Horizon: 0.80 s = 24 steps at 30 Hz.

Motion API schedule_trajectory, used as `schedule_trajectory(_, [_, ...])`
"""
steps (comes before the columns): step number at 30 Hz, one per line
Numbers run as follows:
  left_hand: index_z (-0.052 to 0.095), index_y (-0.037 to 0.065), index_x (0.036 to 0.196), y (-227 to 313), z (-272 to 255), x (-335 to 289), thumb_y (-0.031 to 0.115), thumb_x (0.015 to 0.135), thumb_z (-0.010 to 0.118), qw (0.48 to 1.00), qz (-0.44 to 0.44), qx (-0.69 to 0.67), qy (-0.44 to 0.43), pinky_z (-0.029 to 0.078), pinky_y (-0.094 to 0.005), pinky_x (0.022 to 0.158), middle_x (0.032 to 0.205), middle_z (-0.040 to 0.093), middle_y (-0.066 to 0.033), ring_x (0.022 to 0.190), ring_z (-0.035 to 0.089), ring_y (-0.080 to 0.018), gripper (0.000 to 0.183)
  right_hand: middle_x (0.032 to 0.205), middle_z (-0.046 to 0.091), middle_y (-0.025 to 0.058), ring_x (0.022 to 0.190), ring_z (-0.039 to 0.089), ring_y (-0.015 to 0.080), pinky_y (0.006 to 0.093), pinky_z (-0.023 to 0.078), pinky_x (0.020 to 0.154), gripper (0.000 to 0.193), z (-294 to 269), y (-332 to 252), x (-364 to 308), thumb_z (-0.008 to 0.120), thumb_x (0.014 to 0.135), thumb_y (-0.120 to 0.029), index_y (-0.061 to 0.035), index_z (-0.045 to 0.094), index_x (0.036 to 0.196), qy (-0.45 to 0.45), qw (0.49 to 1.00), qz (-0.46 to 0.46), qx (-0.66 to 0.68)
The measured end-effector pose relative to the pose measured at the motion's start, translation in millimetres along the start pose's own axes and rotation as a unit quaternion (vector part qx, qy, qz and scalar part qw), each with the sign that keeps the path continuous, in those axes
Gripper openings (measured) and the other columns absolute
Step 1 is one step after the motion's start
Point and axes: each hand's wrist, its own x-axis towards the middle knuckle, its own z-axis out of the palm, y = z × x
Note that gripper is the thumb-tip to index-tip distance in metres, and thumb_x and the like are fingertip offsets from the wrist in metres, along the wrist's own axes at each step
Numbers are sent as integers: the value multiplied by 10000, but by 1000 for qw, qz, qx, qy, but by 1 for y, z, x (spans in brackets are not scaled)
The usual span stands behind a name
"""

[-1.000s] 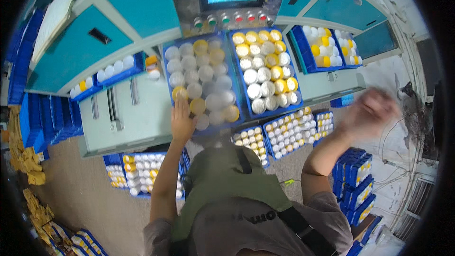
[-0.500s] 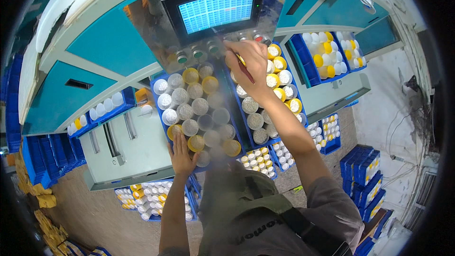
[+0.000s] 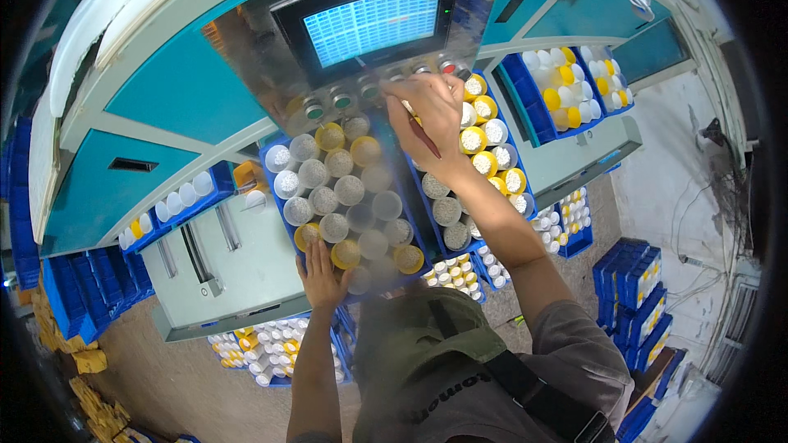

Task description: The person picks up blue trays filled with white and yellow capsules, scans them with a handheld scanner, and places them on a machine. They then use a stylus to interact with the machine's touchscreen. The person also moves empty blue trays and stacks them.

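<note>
My left hand (image 3: 324,276) rests with its fingers stretched at the near left of a blue tray (image 3: 283,217), touching a yellow cup (image 3: 307,237). Round white and yellow cups fill the tray, many holding pale granules. My right hand (image 3: 431,119) reaches over a second blue tray (image 3: 525,202) with similar cups, several heaped with white pieces. Its fingers are closed around a slim dark red tool (image 3: 426,139), whose tapered end sticks out of the palm; the other end is hidden. The fingertips are close to the row of buttons below a lit screen (image 3: 373,25).
Green buttons (image 3: 341,102) and a red button (image 3: 447,66) line the metal panel. Teal cabinet fronts (image 3: 176,86) rise at both sides. More cup trays (image 3: 546,102) stand at the right and on the floor. Stacked blue trays (image 3: 625,299) stand lower right. A hazy smear blurs the middle.
The view has shifted slightly, so the trays sit a little lower and to the right. My right hand has moved slightly, still holding the dark red tool. My left hand stays on the cups.
</note>
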Motion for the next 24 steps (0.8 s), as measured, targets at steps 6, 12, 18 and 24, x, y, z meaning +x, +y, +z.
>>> schedule_trajectory(6, [218, 34, 1492, -1, 1, -1, 549, 825, 573, 1000, 7, -10, 6, 81, -548, 1155, 1530, 279, -159, 1438, 221, -306, 914, 811, 642, 27, 809, 589, 192, 352, 332, 790, 211, 0, 4, 1, 694, 741, -20, -68, 668, 945, 4, 1000, -20, -4])
schedule_trajectory(12, [210, 34, 1495, -2, 3, -2, 546, 830, 571, 1000, 7, -9, 1, 78, -551, 1153, 1527, 283, -160, 1434, 225, -313, 914, 809, 647, 23, 805, 588, 195, 351, 328, 790, 206, -5, 5, 4, 693, 742, -21, -69, 672, 941, 8, 1000, -17, -2])
schedule_trajectory(18, [219, 36, 1491, -1, 3, -1, 559, 836, 550, 1000, 6, 3, 0, 68, -558, 1151, 1531, 276, -154, 1438, 217, -309, 901, 791, 650, 3, 790, 587, 176, 344, 325, 803, 187, -25, 9, 19, 680, 760, -25, -77, 689, 939, 54, 997, 37, -39])
schedule_trajectory(24, [220, 44, 1491, 1, 2, -1, 565, 834, 550, 1000, -9, -6, -3, 107, -598, 1131, 1532, 277, -133, 1438, 214, -309, 901, 836, 696, -10, 881, 605, 175, 343, 335, 867, 133, -31, 10, 25, 627, 844, -85, -73, 695, 958, 21, 996, 62, -53])
